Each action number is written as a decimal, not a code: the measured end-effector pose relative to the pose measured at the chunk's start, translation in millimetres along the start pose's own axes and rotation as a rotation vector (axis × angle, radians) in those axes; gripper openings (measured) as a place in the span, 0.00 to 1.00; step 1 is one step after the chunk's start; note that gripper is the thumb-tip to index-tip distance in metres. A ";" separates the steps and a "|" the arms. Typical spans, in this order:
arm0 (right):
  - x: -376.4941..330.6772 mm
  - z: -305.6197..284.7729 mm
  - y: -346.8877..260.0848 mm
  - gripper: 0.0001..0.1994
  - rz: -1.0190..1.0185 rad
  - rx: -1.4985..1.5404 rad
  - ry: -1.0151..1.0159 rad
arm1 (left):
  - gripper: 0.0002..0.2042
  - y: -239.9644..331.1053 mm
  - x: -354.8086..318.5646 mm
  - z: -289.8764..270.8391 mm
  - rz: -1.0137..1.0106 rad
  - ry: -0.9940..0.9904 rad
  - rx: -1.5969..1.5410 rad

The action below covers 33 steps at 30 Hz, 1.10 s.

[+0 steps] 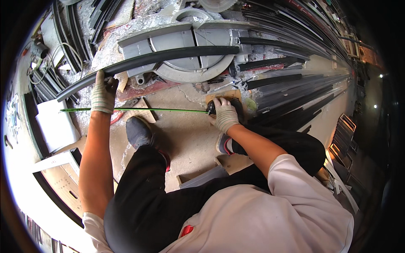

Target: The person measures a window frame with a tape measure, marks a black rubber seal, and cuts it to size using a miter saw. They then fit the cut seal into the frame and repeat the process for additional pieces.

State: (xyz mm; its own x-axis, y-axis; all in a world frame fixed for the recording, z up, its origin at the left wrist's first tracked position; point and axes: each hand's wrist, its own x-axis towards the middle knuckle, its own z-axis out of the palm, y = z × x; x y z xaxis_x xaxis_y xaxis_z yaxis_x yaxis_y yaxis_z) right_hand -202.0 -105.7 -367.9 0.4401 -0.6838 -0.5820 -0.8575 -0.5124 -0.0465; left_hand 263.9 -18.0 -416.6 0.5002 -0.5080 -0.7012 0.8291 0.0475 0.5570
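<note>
My left hand (102,95), in a striped knit glove with dark fingertips, is closed at the near edge of a long dark profile bar (168,55). The bar lies across the grey round bed of a cutting saw (185,74), its left end jutting past the bed. A green tape blade (168,110) stretches from left to right, passing at my left wrist. At its right end my gloved right hand (225,114) is closed around a black tape measure (211,108), mostly hidden under the fingers. The blade and the bar lie apart, roughly side by side.
Stacked dark profiles (295,95) fill the right side; more lengths (67,38) lie at the far left. Silvery shavings (112,55) litter the saw's surroundings. Between my feet and the saw are a pale wood scrap (143,111) and red-handled pliers (119,116). A white frame (57,160) stands at left.
</note>
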 end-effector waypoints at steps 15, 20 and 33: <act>13.7 -30.1 -9.3 0.34 -0.098 -0.087 -0.217 | 0.13 -2.7 -8.2 22.9 -0.058 -0.090 0.088; 15.2 -44.1 -14.1 0.32 -0.168 -0.181 -0.231 | 0.13 -3.7 -5.2 17.8 -0.090 -0.099 0.070; 17.2 -53.9 9.8 0.27 -0.361 -0.084 -0.173 | 0.17 -2.5 -43.9 46.6 -0.066 -0.080 0.112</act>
State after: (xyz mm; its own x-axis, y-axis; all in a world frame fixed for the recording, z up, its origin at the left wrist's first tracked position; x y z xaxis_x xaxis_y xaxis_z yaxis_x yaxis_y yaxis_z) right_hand -188.4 -150.5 -334.7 0.6513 -0.3586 -0.6687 -0.6285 -0.7488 -0.2106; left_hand 228.3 -35.9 -366.5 0.4200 -0.5737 -0.7031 0.8244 -0.0827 0.5599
